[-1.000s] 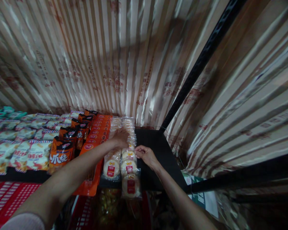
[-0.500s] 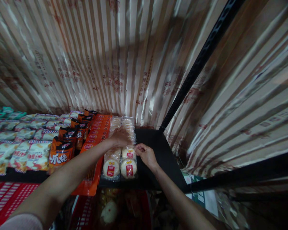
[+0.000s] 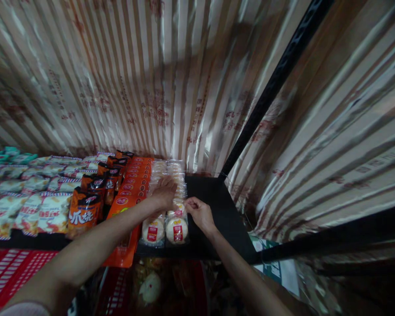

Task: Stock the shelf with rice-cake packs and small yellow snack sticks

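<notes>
Two rows of clear packets holding round white rice crackers run from back to front on the black shelf [image 3: 206,228]. A front packet of rice crackers [image 3: 177,231] has a red and yellow label, and another front packet [image 3: 152,231] lies left of it. My left hand [image 3: 164,194] rests flat across the middle of the rows, fingers stretched out, hiding some packets. At the right row's outer edge, my right hand [image 3: 199,213] has thumb and forefinger pinched together on the edge of a rice cracker packet.
Flat orange packs [image 3: 127,202] lie left of the crackers, then orange and black bags [image 3: 83,212] and white snack bags [image 3: 54,211]. A red basket [image 3: 11,276] stands below in front. A black post [image 3: 256,114] rises at the shelf's back right corner, before a striped curtain [image 3: 145,79].
My left hand has slid slightly towards me over the packets and now covers more of the second one in the right row. My right hand has hardly moved.
</notes>
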A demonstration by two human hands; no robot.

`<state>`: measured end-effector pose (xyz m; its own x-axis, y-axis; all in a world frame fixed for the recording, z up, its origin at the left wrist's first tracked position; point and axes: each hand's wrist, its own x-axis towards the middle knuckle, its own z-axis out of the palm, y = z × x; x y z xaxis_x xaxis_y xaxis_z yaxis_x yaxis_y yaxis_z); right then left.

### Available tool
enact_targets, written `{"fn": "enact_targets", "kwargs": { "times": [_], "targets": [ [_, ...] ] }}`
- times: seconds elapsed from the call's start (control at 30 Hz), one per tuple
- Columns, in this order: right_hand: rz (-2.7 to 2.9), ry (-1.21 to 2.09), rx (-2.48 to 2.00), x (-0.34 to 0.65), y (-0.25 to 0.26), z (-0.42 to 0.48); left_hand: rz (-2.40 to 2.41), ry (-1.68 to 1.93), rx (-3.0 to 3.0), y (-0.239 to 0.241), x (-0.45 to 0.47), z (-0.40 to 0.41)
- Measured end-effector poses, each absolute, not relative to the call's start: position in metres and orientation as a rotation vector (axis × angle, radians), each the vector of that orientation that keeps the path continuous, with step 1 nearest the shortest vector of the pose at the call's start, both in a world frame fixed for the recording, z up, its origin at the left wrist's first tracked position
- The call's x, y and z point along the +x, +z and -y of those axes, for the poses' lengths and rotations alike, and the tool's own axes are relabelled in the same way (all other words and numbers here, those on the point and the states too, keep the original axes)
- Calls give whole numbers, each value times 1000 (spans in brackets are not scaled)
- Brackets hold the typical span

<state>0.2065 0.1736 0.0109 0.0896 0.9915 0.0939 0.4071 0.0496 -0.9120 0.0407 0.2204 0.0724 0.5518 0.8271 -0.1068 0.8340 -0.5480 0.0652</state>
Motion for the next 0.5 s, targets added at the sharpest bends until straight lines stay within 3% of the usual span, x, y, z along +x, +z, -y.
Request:
{"fn": "enact_targets", "kwargs": {
  "times": [0.4, 0.5],
  "targets": [
    [1393, 868, -1420, 207, 2, -175, -1500, -151, 2638, 73, 44, -214],
    [1368, 732, -1507, 206, 7, -163, -1505, -131, 2632, 72, 45, -215]
  ]
}}
